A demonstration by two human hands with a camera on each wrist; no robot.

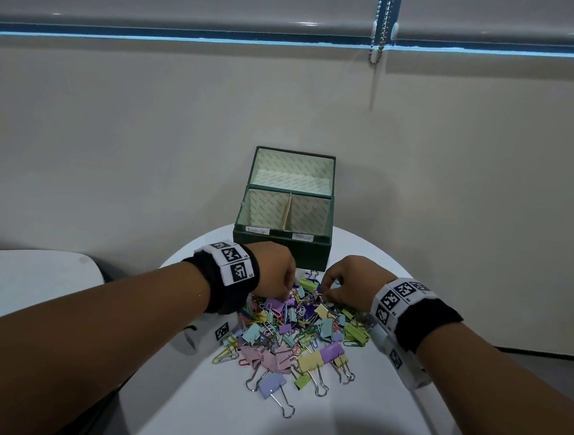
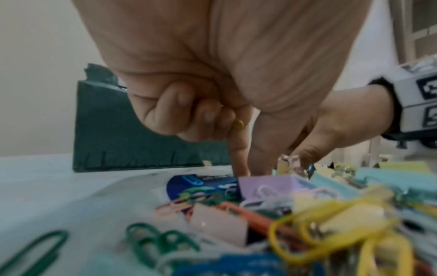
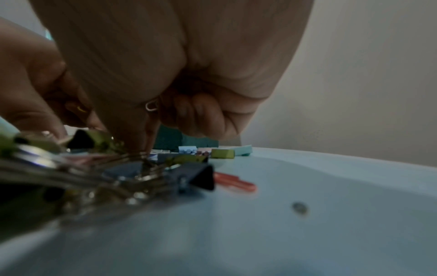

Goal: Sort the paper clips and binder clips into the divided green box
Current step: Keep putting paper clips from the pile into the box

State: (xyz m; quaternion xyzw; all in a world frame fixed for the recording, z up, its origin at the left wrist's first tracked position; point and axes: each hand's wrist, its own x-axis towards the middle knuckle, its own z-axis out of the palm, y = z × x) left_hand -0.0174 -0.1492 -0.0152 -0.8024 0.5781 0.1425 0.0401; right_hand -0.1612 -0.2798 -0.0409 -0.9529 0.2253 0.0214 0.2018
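Pastel binder clips and coloured wire paper clips (image 1: pixel 299 324) heaped; left hand (image 1: pixel 272 270) grip curled round a yellow paper clip (image 2: pixel 237 124), right hand (image 1: pixel 347 281) round a silver one (image 3: pixel 151 105).

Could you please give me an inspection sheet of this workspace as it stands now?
Surface: round white table.
Job's things: green box open, both labelled compartments look empty; mixed pile of clips in front of it.
Clutter: blue printed packet under the pile.
Grips: left hand curled, yellow paper clip tucked inside; right hand curled, white paper clip inside.
Cables: bead chain on blind.
Surroundings: beige wall.
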